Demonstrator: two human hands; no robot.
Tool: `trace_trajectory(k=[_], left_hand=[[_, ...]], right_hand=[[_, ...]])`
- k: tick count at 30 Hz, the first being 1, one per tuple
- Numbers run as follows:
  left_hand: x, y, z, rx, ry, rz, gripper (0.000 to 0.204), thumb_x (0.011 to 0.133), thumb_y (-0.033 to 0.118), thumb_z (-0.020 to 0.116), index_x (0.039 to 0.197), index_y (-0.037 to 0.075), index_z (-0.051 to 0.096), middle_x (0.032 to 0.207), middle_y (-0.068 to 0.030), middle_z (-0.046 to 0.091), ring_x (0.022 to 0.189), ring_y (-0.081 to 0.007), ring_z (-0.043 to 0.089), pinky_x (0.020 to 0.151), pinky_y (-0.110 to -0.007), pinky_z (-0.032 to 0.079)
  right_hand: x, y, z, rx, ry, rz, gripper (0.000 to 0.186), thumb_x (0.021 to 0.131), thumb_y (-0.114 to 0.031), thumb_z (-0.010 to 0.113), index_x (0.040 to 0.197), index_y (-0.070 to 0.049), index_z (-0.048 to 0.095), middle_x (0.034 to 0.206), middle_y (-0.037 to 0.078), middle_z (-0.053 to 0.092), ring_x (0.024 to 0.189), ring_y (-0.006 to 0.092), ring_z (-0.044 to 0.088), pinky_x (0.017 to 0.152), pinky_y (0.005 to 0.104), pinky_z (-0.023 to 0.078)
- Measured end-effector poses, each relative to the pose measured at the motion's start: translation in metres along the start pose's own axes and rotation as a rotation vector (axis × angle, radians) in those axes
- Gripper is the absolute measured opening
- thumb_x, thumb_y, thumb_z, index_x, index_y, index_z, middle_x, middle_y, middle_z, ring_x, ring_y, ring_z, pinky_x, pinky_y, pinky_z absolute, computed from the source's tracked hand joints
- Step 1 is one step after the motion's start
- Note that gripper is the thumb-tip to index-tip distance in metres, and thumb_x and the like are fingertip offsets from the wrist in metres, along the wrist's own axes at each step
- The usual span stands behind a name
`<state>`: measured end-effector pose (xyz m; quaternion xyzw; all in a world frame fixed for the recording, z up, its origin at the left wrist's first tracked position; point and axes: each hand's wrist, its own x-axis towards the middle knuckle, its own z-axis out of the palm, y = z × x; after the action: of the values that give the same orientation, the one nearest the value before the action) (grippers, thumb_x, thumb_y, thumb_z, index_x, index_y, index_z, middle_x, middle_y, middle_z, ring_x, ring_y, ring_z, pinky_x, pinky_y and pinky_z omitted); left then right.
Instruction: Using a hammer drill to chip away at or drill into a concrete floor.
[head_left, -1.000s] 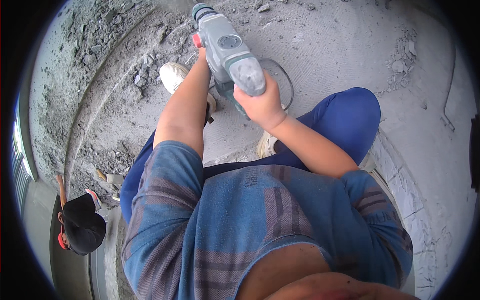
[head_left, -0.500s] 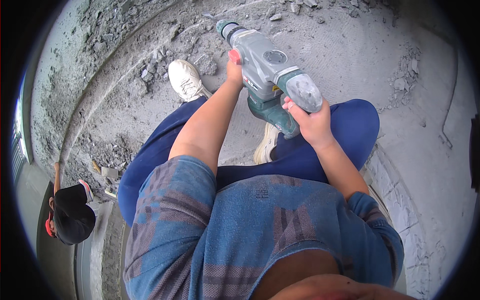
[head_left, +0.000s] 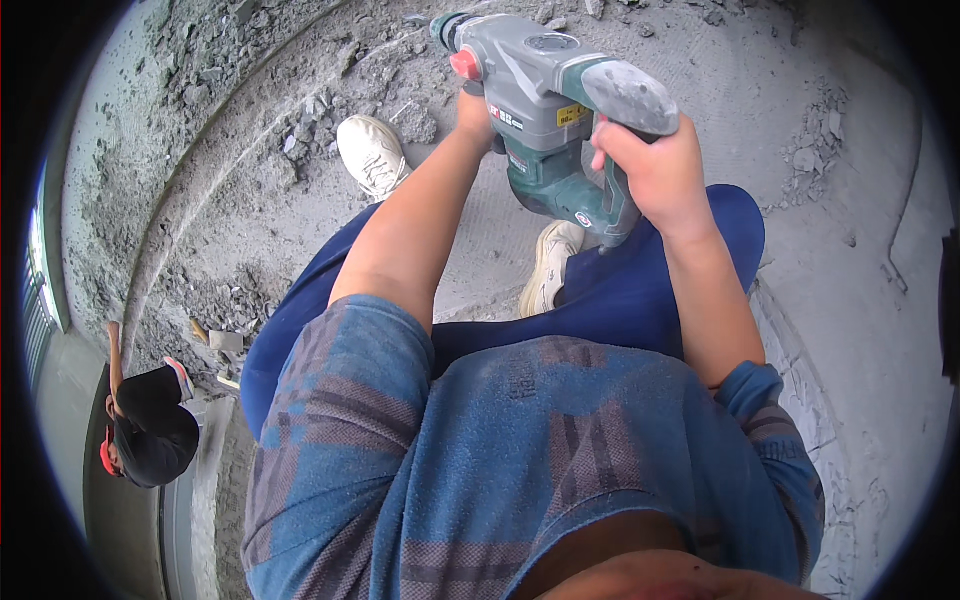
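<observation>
A grey and dark green rotary hammer [head_left: 530,85], dusted with pale powder, hangs in front of me above the floor, its nose toward the far left. My right hand [head_left: 665,165] is wrapped around the rear handle. My left hand [head_left: 474,115] is closed at the front of the body, below the red knob; the tool hides most of its fingers and what they grip there. The working end of the bit hardly shows near the top edge. Broken concrete rubble [head_left: 410,120] lies under and beside the tool's nose.
My cream shoes [head_left: 370,155] stand on the dusty floor. A curved groove [head_left: 160,210] runs through rubble on the left. At far left another person [head_left: 155,430] in black crouches near a hammer-like tool [head_left: 222,340]. A thin cable or rod [head_left: 905,210] lies at right.
The rotary hammer has moved up and slightly right, and its rear end has swung to the right and farther away. Both my hands have moved with it and keep their hold.
</observation>
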<state>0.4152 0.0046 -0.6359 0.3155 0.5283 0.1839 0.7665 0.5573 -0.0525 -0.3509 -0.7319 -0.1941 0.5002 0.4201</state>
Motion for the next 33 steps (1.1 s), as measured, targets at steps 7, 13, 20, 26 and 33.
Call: trace_trajectory(k=[7, 13, 20, 26, 33], left_hand=[[0.024, 0.001, -0.024, -0.293, 0.022, -0.071, 0.033, 0.091, 0.03, 0.061, 0.115, 0.006, 0.063, 0.106, -0.0104, 0.068, 0.091, -0.022, 0.065, 0.077, -0.039, 0.051], [0.02, -0.009, -0.113, -0.211, -0.009, -0.059, 0.035, 0.094, 0.029, 0.057, 0.12, 0.006, 0.059, 0.113, -0.0122, 0.066, 0.105, -0.0261, 0.064, 0.088, -0.041, 0.052], [-0.018, -0.041, -0.032, -0.705, -0.126, -0.404, 0.035, 0.096, 0.028, 0.053, 0.123, 0.006, 0.057, 0.115, -0.0136, 0.066, 0.106, -0.0277, 0.064, 0.09, -0.042, 0.052], [0.0, -0.035, -0.032, -0.544, -0.076, -0.323, 0.039, 0.102, 0.03, 0.038, 0.126, 0.005, 0.055, 0.121, -0.0169, 0.064, 0.106, -0.035, 0.064, 0.094, -0.048, 0.051], [-0.013, -0.008, -0.005, -0.552, -0.081, -0.354, 0.055, 0.101, 0.046, 0.032, 0.132, 0.006, 0.053, 0.13, -0.0181, 0.059, 0.118, -0.0353, 0.057, 0.105, -0.05, 0.042]], right_hand=[[0.015, 0.006, 0.01, -0.208, -0.023, -0.056, 0.018, 0.077, -0.016, 0.067, 0.084, 0.001, 0.067, 0.073, 0.007, 0.068, 0.064, 0.0144, 0.064, 0.064, 0.0297, 0.051], [-0.033, 0.091, 0.058, -0.059, -0.001, -0.173, 0.024, 0.081, -0.012, 0.07, 0.1, 0.002, 0.065, 0.086, 0.008, 0.07, 0.081, 0.0155, 0.067, 0.075, 0.0315, 0.052], [-0.071, 0.071, 0.021, -0.094, 0.046, -0.212, 0.032, 0.076, -0.016, 0.072, 0.101, 0.001, 0.063, 0.087, 0.02, 0.068, 0.086, 0.0372, 0.068, 0.074, 0.0403, 0.053], [-0.058, 0.066, 0.016, -0.106, 0.02, -0.17, 0.032, 0.076, -0.016, 0.073, 0.1, 0.001, 0.062, 0.088, 0.02, 0.068, 0.084, 0.0362, 0.068, 0.074, 0.0401, 0.053], [-0.054, 0.061, 0.019, -0.164, -0.002, -0.176, 0.031, 0.076, -0.016, 0.073, 0.099, 0.002, 0.062, 0.086, 0.018, 0.068, 0.082, 0.0334, 0.069, 0.073, 0.0381, 0.053]])
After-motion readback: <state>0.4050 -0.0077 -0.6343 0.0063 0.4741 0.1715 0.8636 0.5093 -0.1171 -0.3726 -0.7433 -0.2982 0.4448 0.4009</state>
